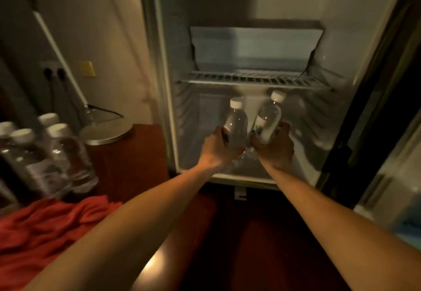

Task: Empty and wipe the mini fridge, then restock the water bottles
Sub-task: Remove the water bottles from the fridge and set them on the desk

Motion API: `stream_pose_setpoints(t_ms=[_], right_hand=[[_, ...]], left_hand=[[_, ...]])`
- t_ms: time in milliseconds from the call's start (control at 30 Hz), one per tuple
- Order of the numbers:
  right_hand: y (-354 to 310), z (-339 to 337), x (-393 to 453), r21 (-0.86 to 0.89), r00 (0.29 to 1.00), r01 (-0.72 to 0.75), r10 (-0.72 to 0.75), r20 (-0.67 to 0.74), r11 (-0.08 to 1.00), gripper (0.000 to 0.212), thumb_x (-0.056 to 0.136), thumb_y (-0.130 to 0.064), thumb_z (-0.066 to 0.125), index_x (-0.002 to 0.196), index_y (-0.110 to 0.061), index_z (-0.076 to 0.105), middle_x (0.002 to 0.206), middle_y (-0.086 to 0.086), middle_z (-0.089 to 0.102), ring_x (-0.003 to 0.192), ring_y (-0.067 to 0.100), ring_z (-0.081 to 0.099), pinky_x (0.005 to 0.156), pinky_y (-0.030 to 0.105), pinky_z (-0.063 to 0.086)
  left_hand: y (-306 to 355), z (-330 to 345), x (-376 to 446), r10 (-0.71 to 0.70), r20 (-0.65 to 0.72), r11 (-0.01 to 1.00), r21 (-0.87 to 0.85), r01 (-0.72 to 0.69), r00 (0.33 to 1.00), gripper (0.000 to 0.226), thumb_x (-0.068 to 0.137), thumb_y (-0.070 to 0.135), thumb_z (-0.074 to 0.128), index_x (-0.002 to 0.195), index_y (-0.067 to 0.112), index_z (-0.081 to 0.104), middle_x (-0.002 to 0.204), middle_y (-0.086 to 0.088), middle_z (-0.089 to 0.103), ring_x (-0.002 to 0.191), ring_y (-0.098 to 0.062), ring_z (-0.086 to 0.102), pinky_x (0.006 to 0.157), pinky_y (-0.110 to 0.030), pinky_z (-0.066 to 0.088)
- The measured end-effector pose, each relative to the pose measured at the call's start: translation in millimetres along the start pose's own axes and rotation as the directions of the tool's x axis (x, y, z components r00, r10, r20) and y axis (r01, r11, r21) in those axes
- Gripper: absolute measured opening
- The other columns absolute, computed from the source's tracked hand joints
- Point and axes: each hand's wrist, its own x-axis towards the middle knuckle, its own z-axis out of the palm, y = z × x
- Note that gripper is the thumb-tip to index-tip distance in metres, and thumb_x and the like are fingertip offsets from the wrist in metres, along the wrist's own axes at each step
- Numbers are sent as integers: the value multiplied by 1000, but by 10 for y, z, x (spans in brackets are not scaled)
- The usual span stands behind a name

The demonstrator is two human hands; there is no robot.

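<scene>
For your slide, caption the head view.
Left hand and right hand each hold a water bottle inside the open mini fridge.

Bottle pack (43, 154) blurred, cut by left edge; held bottles' (237, 126) bases hidden by hands (216, 149); labels unreadable.

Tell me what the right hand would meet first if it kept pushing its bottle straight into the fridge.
Probably nothing before the back wall. The right hand holds its bottle below the wire shelf, and the lower compartment ahead looks free, though depth is unclear in the dim blur.
</scene>
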Motion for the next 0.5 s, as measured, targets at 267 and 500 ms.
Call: stream_pose_setpoints(t_ms=[267,500], right_hand=[[-680,88,-1046,113,944,232,-252,212,966,78,66,-45,86,127,-17,47,93,-11,55,81,10,54,70,22,42],[-1040,710,-1624,217,912,200,-263,315,955,63,66,-34,88,112,-30,44,93,-12,63,90,12,66,77,26,50]], left_hand=[[-326,-1171,-841,34,-101,999,44,-29,994,48,59,35,91,87,24,54,82,10,65,76,-4,63,70,-32,56],[-753,-2026,-1139,-33,-248,991,118,64,968,52,52,39,86,91,22,56,78,9,65,71,-8,63,67,-38,55]])
